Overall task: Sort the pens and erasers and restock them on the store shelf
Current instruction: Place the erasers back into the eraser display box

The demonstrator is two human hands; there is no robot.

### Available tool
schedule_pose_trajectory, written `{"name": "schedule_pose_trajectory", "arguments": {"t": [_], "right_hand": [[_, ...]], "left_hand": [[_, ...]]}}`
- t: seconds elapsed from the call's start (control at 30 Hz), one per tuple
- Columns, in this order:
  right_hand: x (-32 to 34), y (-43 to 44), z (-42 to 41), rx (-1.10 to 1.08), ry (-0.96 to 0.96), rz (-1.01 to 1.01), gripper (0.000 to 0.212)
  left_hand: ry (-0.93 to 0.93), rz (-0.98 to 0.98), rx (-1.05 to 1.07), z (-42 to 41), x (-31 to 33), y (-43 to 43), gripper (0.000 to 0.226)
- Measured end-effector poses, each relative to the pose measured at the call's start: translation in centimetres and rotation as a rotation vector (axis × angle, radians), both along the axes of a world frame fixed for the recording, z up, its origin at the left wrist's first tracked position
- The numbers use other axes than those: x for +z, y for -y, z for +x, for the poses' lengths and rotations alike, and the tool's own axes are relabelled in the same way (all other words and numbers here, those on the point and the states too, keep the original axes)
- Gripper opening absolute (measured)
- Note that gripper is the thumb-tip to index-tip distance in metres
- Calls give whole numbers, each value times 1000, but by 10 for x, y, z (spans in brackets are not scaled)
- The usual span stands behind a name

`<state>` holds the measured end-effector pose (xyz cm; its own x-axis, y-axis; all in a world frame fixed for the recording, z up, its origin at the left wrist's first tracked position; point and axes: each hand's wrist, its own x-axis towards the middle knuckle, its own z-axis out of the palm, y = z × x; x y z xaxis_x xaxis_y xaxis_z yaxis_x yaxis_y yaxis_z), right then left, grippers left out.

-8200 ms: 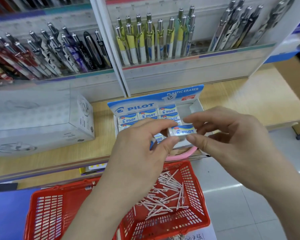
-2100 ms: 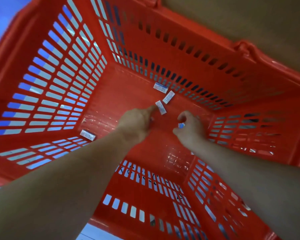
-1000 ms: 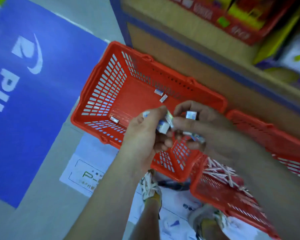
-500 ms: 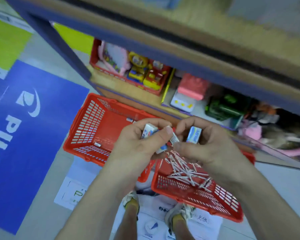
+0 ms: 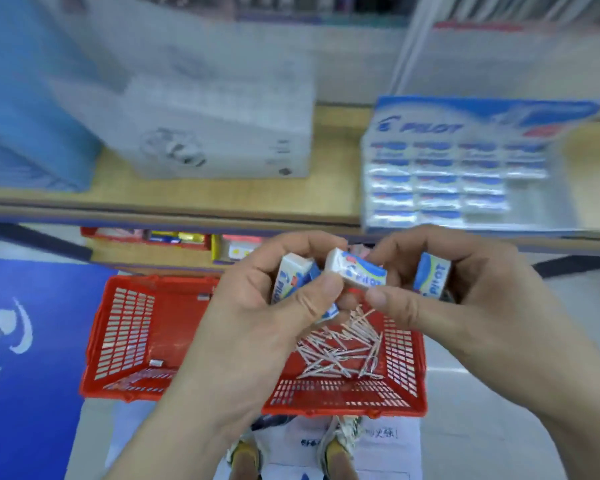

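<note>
My left hand [image 5: 274,306] grips a white and blue Pilot eraser [image 5: 290,277], with another partly hidden in the palm. A second eraser [image 5: 355,271] is pinched between both hands' fingertips. My right hand [image 5: 465,296] also holds a third eraser [image 5: 432,277] upright in its curled fingers. Both hands hover above two red baskets. The Pilot eraser display box [image 5: 440,178] stands on the wooden shelf [image 5: 222,192] at the right, with several erasers in rows.
The left red basket [image 5: 125,334] holds two stray erasers. In the right red basket [image 5: 399,362] lie several white pens [image 5: 340,348]. A white carton [image 5: 222,133] and a blue box [image 5: 25,98] stand on the shelf. My feet show below.
The view has risen from the baskets and lower shelf to the shelf with the display box. Both hands came up with the erasers from the left basket.
</note>
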<state>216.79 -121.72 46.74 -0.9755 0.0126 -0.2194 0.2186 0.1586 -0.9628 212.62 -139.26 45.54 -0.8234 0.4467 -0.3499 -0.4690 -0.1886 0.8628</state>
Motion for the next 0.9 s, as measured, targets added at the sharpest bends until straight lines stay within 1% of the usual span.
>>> {"name": "schedule_pose_trajectory", "arguments": {"t": [0.03, 0.13, 0.2, 0.27, 0.37, 0.4, 0.47, 0.53, 0.6, 0.67, 0.77, 0.83, 0.9], "right_hand": [[4, -12, 5, -24, 1, 11, 27], [12, -44, 20, -76, -23, 67, 35], [16, -62, 27, -129, -34, 96, 35], [18, -77, 32, -166, -47, 144, 35], [21, -96, 35, -218, -55, 180, 23], [22, -102, 35, -231, -62, 205, 23], [23, -115, 33, -238, -75, 307, 19], [20, -130, 29, -268, -79, 442, 10], [18, -143, 21, -309, -72, 546, 9], [17, -151, 11, -303, -56, 658, 10], [14, -151, -3, -225, -13, 819, 10], [12, -149, -10, -172, 17, 912, 15], [9, -148, -15, -139, 43, 994, 19]], "left_hand": [[-24, -12, -35, 1, 3, -12, 25], [-73, -95, -92, 3, 12, -46, 28], [-117, -173, -111, 3, 18, -69, 25], [-218, -272, -127, 2, 24, -89, 21], [-393, -416, -173, -5, 30, -111, 26], [-454, -457, -197, -8, 31, -117, 28], [-567, -550, -235, -15, 33, -129, 29], [-650, -618, -225, -23, 31, -140, 19], [-763, -733, -192, -34, 26, -149, 12], [-820, -861, -240, -43, 19, -157, 18], [-859, -1032, -352, -51, 12, -164, 32], [-913, -1060, -379, -54, 8, -166, 33], [-961, -1044, -378, -56, 4, -164, 23]]}}
